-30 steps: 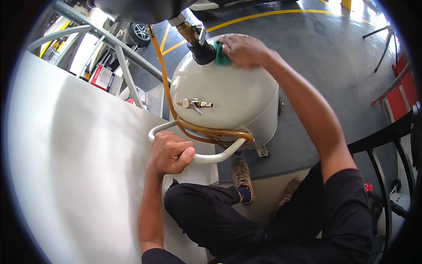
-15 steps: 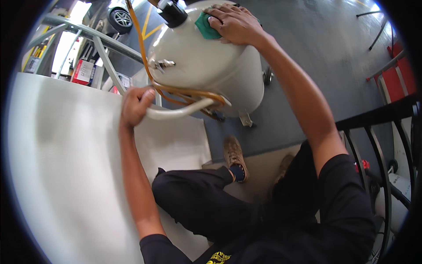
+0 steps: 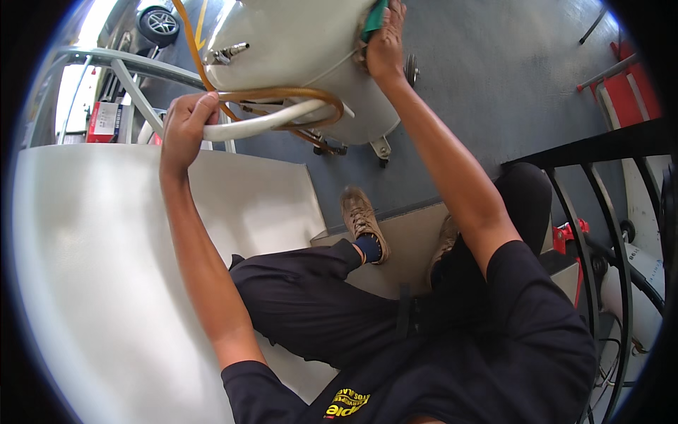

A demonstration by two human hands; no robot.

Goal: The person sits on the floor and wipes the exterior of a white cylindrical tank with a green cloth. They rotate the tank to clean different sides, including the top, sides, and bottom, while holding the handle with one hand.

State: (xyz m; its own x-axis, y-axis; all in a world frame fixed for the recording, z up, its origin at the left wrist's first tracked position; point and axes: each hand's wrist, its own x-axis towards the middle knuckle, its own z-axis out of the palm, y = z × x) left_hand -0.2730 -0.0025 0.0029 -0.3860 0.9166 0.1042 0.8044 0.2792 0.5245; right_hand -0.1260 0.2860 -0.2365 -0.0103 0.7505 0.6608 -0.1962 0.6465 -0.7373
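A large off-white tank (image 3: 296,49) on casters stands in front of me, its top cut off by the upper edge of the view. My left hand (image 3: 187,127) is closed round the end of the tank's white tubular handle (image 3: 258,121). An amber hose (image 3: 282,93) is looped over that handle. With my right hand (image 3: 386,48) I press a green cloth (image 3: 374,20) to the tank's right side; the fingers are bent round the cloth and partly hidden. A metal hose fitting (image 3: 230,53) sticks out of the tank's upper surface.
A white curved panel (image 3: 106,247) fills the left side. Black railing (image 3: 586,212) rises at my right, with a red stand (image 3: 628,99) beyond it. Behind the panel are a grey metal frame (image 3: 141,95), a red and white box (image 3: 106,121) and a car wheel (image 3: 158,25).
My right hand with the cloth has moved from the tank's top to its right side. The tank, handle and left hand now appear further up and left in view.
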